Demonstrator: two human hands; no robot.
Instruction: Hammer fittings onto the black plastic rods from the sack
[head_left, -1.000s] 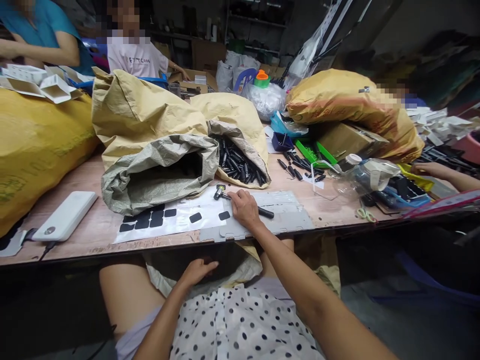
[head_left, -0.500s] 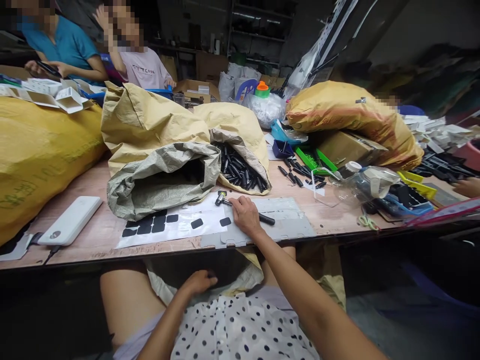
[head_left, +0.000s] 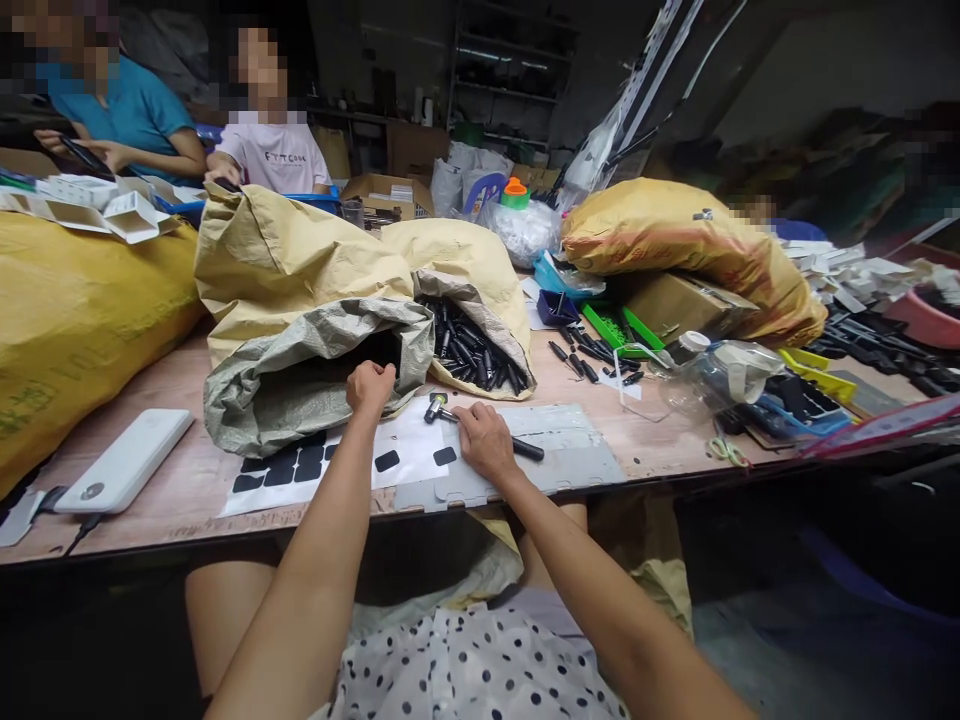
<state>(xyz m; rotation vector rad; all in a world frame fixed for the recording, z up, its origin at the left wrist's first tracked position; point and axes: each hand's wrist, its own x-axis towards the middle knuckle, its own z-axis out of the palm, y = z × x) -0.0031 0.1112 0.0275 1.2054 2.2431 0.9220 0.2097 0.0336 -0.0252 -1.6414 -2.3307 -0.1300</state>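
Note:
My right hand [head_left: 486,440] rests on the table, fingers closed over the black handle of a small hammer [head_left: 438,408] that lies on a grey sheet [head_left: 574,452]. My left hand [head_left: 370,386] is raised to the mouth of a grey-lined woven sack [head_left: 307,375], fingers curled in a fist; what it holds, if anything, is hidden. A second open sack [head_left: 480,290] beside it is full of black cylindrical parts [head_left: 472,350]. A white sheet with black rounded pads [head_left: 296,465] lies under my left forearm.
A white power bank [head_left: 124,460] lies at the left. A big yellow sack [head_left: 75,310] fills the far left, another [head_left: 690,250] sits at the right over a cardboard box. Green trays [head_left: 622,325], loose black parts and a plastic bottle [head_left: 712,370] clutter the right. Two people sit behind.
My left hand rose from my lap under the table to the mouth of the grey-lined sack. My right hand stayed on the hammer handle.

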